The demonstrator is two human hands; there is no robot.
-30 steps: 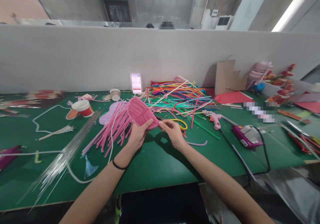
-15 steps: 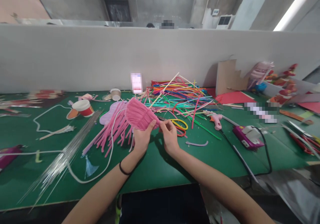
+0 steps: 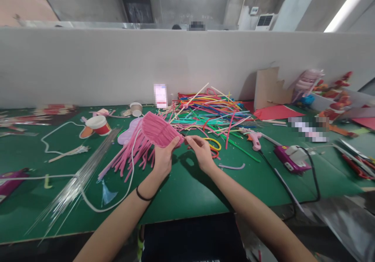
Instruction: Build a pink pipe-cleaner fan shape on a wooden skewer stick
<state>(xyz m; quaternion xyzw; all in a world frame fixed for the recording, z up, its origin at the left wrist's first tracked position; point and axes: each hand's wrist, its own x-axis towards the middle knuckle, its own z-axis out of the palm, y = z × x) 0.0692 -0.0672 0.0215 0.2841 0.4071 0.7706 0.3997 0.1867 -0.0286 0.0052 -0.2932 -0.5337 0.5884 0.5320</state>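
My left hand (image 3: 163, 157) grips the lower edge of a pink woven pipe-cleaner piece (image 3: 156, 129), holding it a little above the green table (image 3: 181, 188); loose pink strands (image 3: 129, 154) hang from it to the left. My right hand (image 3: 200, 149) is just to its right, fingers curled in a pinch at the piece's right tip. What those fingers hold is too small to make out. A black band circles my left wrist.
A heap of coloured pipe cleaners (image 3: 211, 111) lies behind my hands. Right of them are a pink glue gun (image 3: 254, 139) and a purple device (image 3: 291, 158) with a black cable. At left are a paper cup (image 3: 98, 124), a white cord (image 3: 58, 131) and thin wires (image 3: 73, 184).
The pink piece has tilted and shifted slightly left in my left hand. My right hand moved in to the tip, then drew back a little to the right.
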